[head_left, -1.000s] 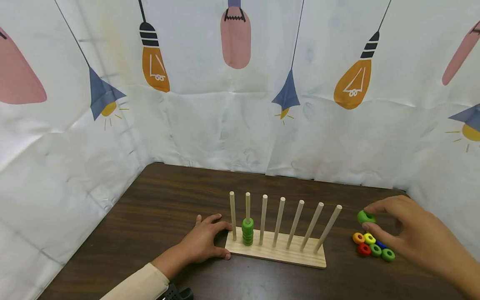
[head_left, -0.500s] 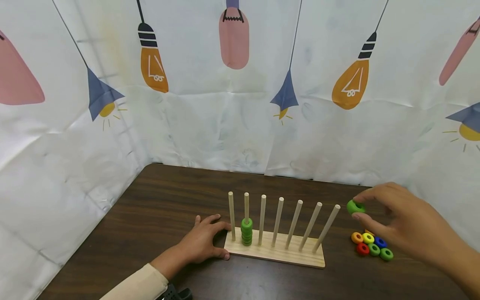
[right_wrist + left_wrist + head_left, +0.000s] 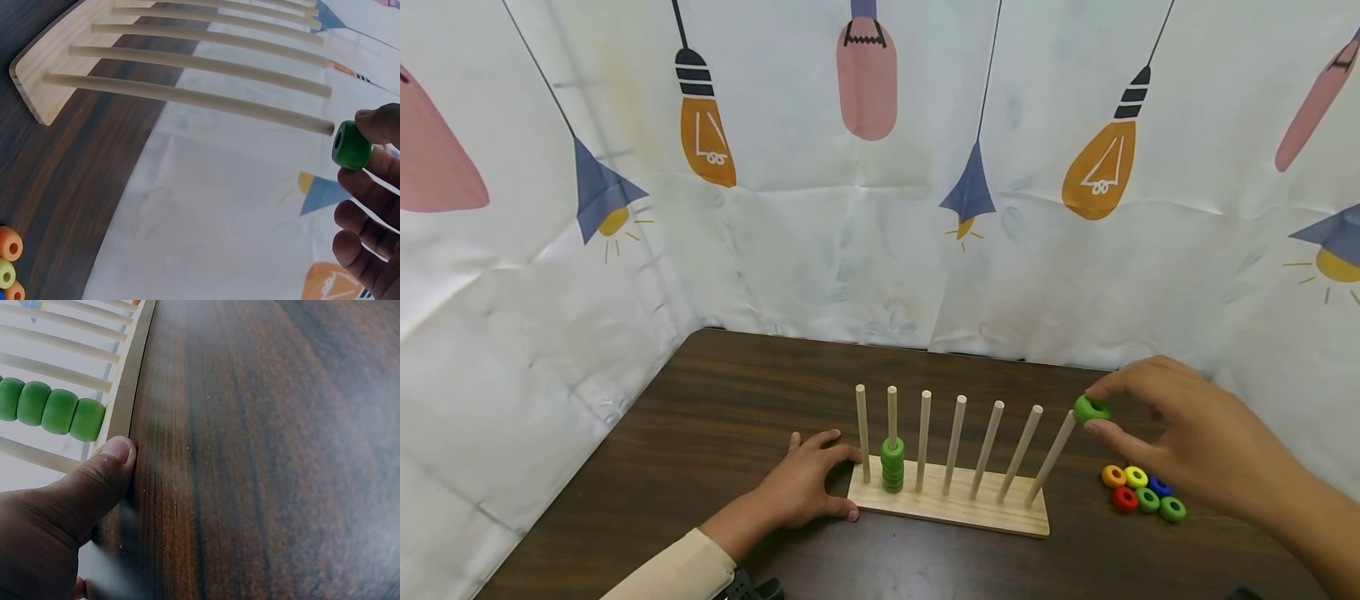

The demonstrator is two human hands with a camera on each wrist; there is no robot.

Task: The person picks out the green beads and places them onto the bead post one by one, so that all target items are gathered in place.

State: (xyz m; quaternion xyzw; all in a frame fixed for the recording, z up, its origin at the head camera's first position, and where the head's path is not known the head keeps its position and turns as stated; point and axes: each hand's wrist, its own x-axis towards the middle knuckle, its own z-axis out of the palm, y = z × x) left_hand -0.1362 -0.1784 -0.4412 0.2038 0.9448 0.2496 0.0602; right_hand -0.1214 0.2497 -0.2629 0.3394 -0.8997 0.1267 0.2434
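In the head view, a wooden peg rack (image 3: pixel 955 504) with several upright pegs stands on the dark table. Green beads (image 3: pixel 892 464) are stacked on its second peg from the left. My left hand (image 3: pixel 805 483) holds the rack's left end, thumb at the front edge and fingers round the back corner. The thumb (image 3: pixel 109 462) presses on the base's edge in the left wrist view. My right hand (image 3: pixel 1187 429) pinches a green bead (image 3: pixel 1091 409) between thumb and index finger, up by the top of the rightmost peg. In the right wrist view, that bead (image 3: pixel 353 147) has its hole facing the peg tip.
Loose beads lie in a cluster right of the rack: orange (image 3: pixel 1113 476), yellow (image 3: pixel 1136 477), blue (image 3: pixel 1160 486), red (image 3: pixel 1124 499) and green (image 3: pixel 1172 509). A white curtain (image 3: pixel 850 250) printed with lamps hangs behind the dark wood table (image 3: pixel 760 367).
My right hand has carried the green bead leftward and up from above the loose beads to the rightmost peg's top. My left hand has stayed at the rack's end.
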